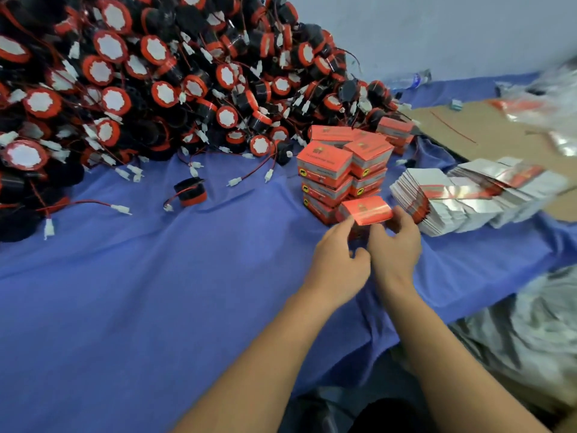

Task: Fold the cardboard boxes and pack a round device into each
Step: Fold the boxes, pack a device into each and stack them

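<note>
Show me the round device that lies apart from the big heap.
The round device lying alone on the blue cloth, left of the stacked boxes; all others sit in or against the heap.

Device heap left, stacked boxes centre, flat cartons right.

Forearms extended, left grip and right grip side by side, fingers pinching 1 box.

Dim even light, blurred right edge, wide-angle warp
</note>
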`<action>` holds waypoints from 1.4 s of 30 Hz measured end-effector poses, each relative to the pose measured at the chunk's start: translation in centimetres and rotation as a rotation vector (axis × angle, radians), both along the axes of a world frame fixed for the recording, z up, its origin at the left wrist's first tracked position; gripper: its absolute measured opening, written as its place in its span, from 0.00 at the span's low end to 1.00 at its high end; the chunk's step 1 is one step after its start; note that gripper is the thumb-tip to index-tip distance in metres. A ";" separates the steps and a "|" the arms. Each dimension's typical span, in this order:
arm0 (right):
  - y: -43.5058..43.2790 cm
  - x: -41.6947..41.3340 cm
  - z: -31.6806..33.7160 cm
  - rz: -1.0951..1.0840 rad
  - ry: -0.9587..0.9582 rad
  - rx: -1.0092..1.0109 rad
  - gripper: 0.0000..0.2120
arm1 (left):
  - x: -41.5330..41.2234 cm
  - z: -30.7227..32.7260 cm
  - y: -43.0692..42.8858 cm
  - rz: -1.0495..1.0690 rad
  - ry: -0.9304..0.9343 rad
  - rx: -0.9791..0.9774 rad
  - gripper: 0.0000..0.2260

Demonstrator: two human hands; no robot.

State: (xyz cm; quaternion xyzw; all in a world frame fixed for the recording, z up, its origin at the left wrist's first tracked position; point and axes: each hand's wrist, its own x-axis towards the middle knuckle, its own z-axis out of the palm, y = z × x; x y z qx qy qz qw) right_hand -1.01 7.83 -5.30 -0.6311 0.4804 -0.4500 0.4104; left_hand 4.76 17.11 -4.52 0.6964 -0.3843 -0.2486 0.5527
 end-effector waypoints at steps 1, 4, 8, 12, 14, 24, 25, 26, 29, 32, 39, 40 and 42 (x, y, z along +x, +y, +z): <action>-0.9 0.0 -0.2 0.020 0.039 0.014 0.18 | 0.0 -0.3 -0.9 -0.008 0.014 0.025 0.29; -2.2 0.0 -0.9 0.145 0.160 0.063 0.29 | 0.3 -1.4 -2.4 -0.065 0.052 0.129 0.33; -2.6 -0.5 -2.0 0.192 0.167 0.042 0.40 | -0.1 -2.7 -2.7 -0.056 0.077 0.131 0.34; -2.5 -0.8 -2.2 0.116 0.072 0.040 0.39 | -2.0 -1.9 -3.0 0.217 -0.039 -0.086 0.30; -2.4 -1.1 -1.9 0.086 -0.038 0.045 0.34 | -3.6 -1.0 -3.5 0.273 -0.129 -0.227 0.24; -9.3 -6.1 0.6 -0.262 0.277 -0.179 0.19 | -6.0 2.5 -12.5 -0.186 -0.219 0.002 0.18; -9.9 -6.5 0.2 -0.216 0.347 -0.145 0.20 | -5.9 2.4 -13.6 -0.211 -0.275 0.047 0.19; -10.2 -6.8 -0.3 -0.157 0.395 -0.133 0.20 | -5.7 2.3 -14.5 -0.256 -0.349 0.103 0.19; -10.9 -6.6 -1.7 -0.126 0.254 -0.105 0.10 | -5.0 1.6 -16.5 -0.387 -0.504 0.304 0.21; -10.9 -6.1 -1.3 -0.238 0.175 -0.088 0.05 | -4.9 1.1 -16.9 -0.327 -0.419 0.257 0.18; -9.9 -6.1 -2.8 -0.203 0.287 -0.362 0.03 | -4.3 0.6 -17.6 0.131 0.314 0.058 0.10; -9.8 -6.0 -2.8 -0.209 0.280 -0.388 0.03 | -4.1 0.6 -17.8 0.147 0.341 0.047 0.09; -9.6 -5.9 -2.6 -0.230 0.252 -0.419 0.06 | -3.9 0.5 -18.0 0.146 0.383 0.046 0.09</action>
